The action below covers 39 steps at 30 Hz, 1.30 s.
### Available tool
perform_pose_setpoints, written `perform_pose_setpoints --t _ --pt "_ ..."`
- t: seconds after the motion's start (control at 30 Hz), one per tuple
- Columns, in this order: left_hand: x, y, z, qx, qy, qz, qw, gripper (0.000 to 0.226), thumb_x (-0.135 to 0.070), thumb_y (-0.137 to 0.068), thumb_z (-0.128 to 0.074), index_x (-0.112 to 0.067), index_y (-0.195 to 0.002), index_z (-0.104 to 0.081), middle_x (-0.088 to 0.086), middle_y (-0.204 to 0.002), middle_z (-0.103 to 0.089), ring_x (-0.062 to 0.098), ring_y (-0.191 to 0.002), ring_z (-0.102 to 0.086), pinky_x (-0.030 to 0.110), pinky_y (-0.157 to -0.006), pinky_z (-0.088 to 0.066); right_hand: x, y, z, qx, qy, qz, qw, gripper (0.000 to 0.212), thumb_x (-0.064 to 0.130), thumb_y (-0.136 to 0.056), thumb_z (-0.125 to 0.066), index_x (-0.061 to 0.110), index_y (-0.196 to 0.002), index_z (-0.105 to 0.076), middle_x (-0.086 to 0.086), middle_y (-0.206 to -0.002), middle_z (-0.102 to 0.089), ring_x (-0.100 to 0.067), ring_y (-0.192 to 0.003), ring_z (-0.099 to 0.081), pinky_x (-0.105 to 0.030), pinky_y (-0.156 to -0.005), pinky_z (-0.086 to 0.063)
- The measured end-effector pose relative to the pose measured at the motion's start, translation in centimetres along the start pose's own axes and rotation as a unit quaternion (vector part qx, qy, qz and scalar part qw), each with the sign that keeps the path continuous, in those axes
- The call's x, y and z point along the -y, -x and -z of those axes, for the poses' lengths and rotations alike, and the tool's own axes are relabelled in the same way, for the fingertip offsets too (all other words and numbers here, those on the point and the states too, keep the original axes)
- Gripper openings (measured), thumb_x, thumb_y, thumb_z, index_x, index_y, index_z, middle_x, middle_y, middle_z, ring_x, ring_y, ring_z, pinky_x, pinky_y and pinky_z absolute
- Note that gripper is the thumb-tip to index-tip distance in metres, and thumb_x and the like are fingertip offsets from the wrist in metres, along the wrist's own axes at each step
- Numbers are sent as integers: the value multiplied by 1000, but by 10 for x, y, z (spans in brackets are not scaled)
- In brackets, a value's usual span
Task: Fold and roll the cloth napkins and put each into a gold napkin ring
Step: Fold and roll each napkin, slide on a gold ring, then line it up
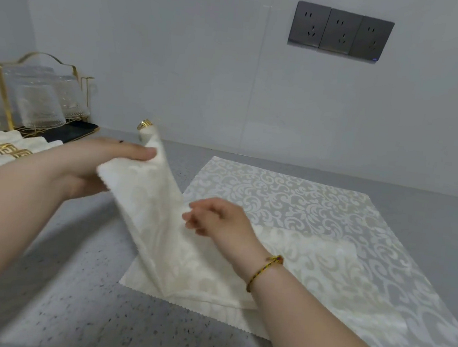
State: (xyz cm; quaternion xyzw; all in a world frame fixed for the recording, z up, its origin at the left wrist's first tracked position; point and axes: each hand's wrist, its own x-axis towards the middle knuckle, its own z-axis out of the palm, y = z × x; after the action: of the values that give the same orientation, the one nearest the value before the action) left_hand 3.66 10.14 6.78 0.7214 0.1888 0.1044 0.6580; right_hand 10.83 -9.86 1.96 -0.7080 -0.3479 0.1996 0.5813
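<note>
Now pinching a raised corner of the cream napkin (165,237) between thumb and fingers of the left hand (106,161), with that flap up off the table (71,284). Leaving the rest flat near the front edge, overlapping a patterned cloth (303,203). Holding the right hand (218,217) just beside the flap, fingers loosely curled, gripping nothing. Behind the lifted corner, toward the back edge, a gold napkin ring (144,124), partly hidden.
</note>
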Motion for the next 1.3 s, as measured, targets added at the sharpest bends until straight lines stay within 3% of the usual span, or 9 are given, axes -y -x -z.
perform_pose_setpoints --t 0.23,0.5,0.6,0.67,0.73,0.8,0.93,1.2,1.3 --pt "-42 16 -129 56 -149 -124 980 25 -20 -86 -60 -14 -62 -61 -10 -48 -62 1 -57 -61 6 -60 -43 22 12 73 -43 -229 -70 970 39 41 -95 -38 8 -92 -59 -4 -80 -66 -13 -65 -63 -26 -62 -54" --pt "-15 23 -200 179 -312 -138 923 20 -29 -95 -43 -28 -98 -63 -9 -109 -59 12 -99 -54 15 -76 -39 -2 43 142 -138 -106 -176 969 19 9 -92 -49 8 -73 -51 -2 -56 -56 -10 -41 -55 -16 -41 -42" --pt "0 22 -192 152 -356 -197 901 27 -30 -96 -39 -33 -116 -57 -22 -123 -44 -2 -117 -40 10 -87 -30 -5 53 160 -175 56 -211 960 8 19 -91 -51 13 -97 -52 0 -84 -57 -25 -71 -60 -18 -63 -48" --pt "14 20 -180 135 -403 -211 880 32 -31 -96 -38 -33 -126 -50 -23 -132 -35 -2 -128 -30 9 -93 -20 -11 58 176 -181 151 -235 943 37 24 -92 -49 8 -125 -48 -1 -107 -62 -28 -103 -60 -29 -87 -48" --pt "30 18 -170 144 -436 -200 866 39 -34 -95 -37 -32 -135 -39 -20 -145 -24 0 -135 -20 8 -97 -14 -17 65 185 -165 187 -242 938 30 21 -90 -51 2 -113 -54 1 -63 -58 -15 -56 -58 -24 -51 -43" --pt "42 20 -165 167 -444 -165 864 56 -52 -90 -36 -30 -140 -30 -20 -149 -12 -3 -136 -11 9 -101 -7 -24 68 189 -171 230 -263 921 18 19 -87 -54 11 -72 -48 3 -41 -35 -11 -33 -31 -20 -40 -23" --pt "63 21 -165 169 -491 -156 840 139 -97 -23 13 -34 -145 -14 -26 -145 -4 -13 -122 3 10 -101 3 -38 74 194 -171 262 -289 905 39 20 -86 -57 16 -58 -30 0 -52 -31 -14 -41 -29 -23 -43 -24" --pt "81 17 -174 162 -571 -193 781 143 -84 -20 36 -28 -146 2 -13 -154 7 -10 -121 17 17 -103 13 -61 72 193 -223 243 -238 914 50 11 -86 -57 19 -55 -18 1 -56 -17 -12 -49 -15 -21 -41 -13" --pt "88 15 -175 165 -586 -201 768 141 -82 -20 38 -28 -146 7 -15 -152 11 -9 -122 20 19 -104 16 -65 69 190 -214 276 -245 904 25 16 -87 -55 16 -68 -37 1 -66 -32 -13 -55 -29 -25 -52 -27"
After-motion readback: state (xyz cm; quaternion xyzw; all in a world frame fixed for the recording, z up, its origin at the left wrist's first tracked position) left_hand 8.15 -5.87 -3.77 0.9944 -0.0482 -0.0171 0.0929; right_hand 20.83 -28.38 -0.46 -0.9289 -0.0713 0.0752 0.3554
